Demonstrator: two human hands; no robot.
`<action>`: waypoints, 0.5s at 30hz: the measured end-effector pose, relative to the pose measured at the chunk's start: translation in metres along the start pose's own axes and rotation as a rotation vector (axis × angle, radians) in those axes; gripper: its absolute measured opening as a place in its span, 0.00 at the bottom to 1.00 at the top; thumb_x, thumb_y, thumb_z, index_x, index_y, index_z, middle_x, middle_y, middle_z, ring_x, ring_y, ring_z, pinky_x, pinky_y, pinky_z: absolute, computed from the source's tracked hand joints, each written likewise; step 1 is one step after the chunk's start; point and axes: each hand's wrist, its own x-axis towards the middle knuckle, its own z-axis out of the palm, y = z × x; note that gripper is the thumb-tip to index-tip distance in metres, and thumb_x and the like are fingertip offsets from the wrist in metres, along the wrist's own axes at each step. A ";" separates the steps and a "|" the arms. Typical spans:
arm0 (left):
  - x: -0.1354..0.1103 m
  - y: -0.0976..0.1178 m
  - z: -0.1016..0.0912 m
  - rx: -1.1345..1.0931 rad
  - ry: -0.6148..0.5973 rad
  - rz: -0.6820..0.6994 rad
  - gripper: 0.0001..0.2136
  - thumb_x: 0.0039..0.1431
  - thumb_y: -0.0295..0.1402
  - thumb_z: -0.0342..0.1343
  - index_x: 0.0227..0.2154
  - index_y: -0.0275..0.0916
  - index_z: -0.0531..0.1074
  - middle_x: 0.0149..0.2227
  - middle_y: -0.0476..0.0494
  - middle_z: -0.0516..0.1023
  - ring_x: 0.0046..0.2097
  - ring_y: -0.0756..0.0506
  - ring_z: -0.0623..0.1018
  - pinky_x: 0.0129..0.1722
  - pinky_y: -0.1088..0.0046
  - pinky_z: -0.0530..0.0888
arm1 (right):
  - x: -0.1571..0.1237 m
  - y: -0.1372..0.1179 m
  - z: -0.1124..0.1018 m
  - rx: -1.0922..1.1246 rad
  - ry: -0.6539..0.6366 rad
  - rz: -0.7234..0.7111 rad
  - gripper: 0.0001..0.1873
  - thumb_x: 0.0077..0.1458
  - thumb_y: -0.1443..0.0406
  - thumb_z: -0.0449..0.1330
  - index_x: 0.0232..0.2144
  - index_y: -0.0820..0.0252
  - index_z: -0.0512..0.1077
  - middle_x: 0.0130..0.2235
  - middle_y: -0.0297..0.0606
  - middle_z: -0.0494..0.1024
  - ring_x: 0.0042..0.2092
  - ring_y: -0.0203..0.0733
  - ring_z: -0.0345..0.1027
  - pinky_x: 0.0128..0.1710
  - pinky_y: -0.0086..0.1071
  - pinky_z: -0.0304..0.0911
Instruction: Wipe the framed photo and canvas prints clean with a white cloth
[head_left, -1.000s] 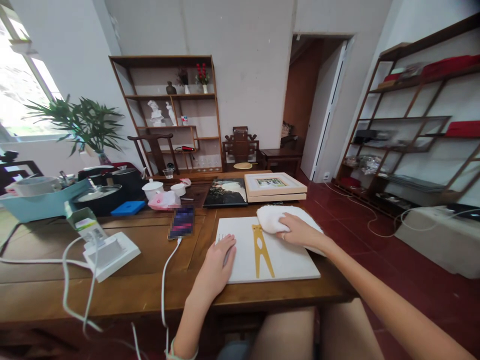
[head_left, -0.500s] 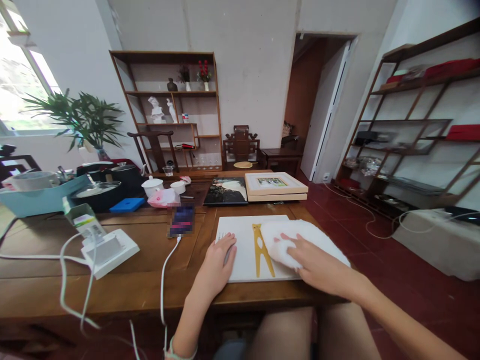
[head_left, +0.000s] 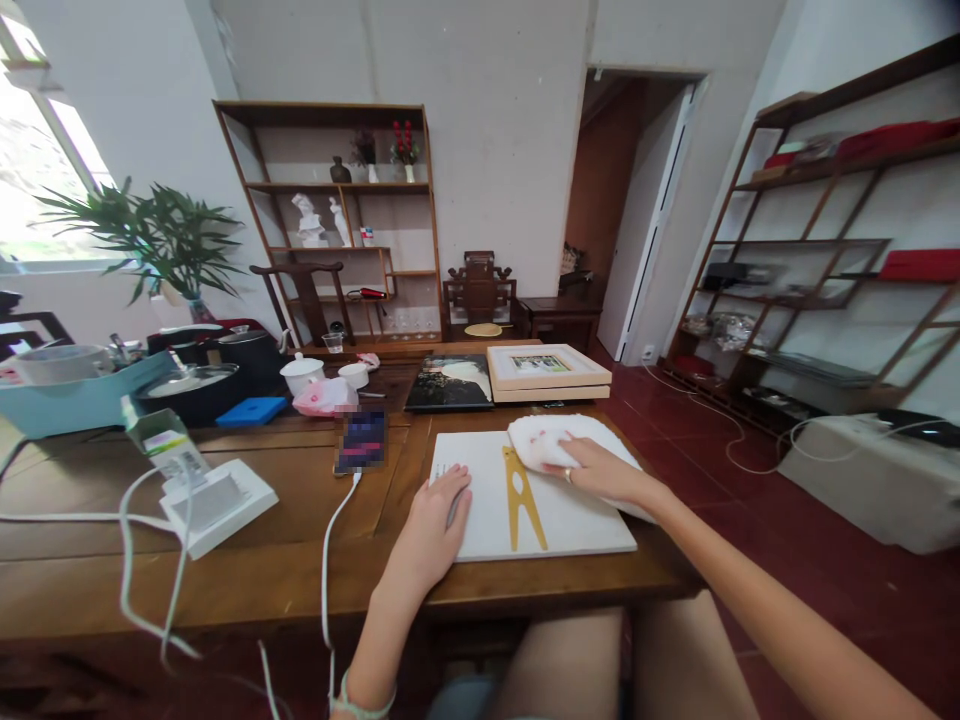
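A white rectangular board or book [head_left: 482,525] lies flat near the table's front edge, bearing a yellow clothes-peg shape [head_left: 520,492]; I cannot tell whether that shape is printed. My left hand [head_left: 439,520] rests on the board's left edge with its fingers stretched forward. Over the board's upper right part, my right hand [head_left: 604,470] grips a fluffy white cloth [head_left: 536,437] and presses it down. The cloth hangs past the board's right side, and some fingertips are sunk in it.
Framed pictures [head_left: 551,380] and a dark photo panel [head_left: 448,388] lie behind the board. Leftward are a phone [head_left: 361,442] on a white cable, a white box [head_left: 225,500], a blue box [head_left: 252,411] and a lidded pan [head_left: 187,382]. Shelves [head_left: 817,210] stand at right.
My right hand and the cloth have moved away from me and slightly left, uncovering the board's lower right corner. The left hand has stayed in place.
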 end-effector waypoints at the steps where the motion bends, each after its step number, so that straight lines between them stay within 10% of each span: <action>1: 0.000 0.000 0.000 -0.003 0.000 0.000 0.15 0.60 0.31 0.43 0.46 0.38 0.69 0.53 0.38 0.70 0.57 0.43 0.66 0.57 0.56 0.60 | 0.009 0.005 0.003 0.007 0.022 0.006 0.11 0.56 0.63 0.47 0.32 0.59 0.68 0.37 0.43 0.75 0.49 0.50 0.62 0.48 0.39 0.54; 8: 0.000 -0.001 0.001 -0.016 0.013 0.001 0.15 0.60 0.32 0.44 0.45 0.37 0.70 0.52 0.38 0.71 0.56 0.42 0.66 0.56 0.56 0.61 | 0.015 0.002 0.017 -0.069 0.090 0.001 0.14 0.49 0.74 0.47 0.37 0.65 0.68 0.50 0.51 0.69 0.58 0.51 0.52 0.56 0.43 0.41; 15: 0.000 -0.001 0.000 -0.003 -0.004 0.005 0.15 0.60 0.32 0.43 0.46 0.36 0.69 0.52 0.38 0.70 0.57 0.42 0.66 0.56 0.56 0.61 | -0.066 -0.040 -0.002 -0.083 -0.110 -0.032 0.21 0.41 0.78 0.46 0.36 0.63 0.69 0.53 0.50 0.66 0.59 0.50 0.50 0.55 0.45 0.49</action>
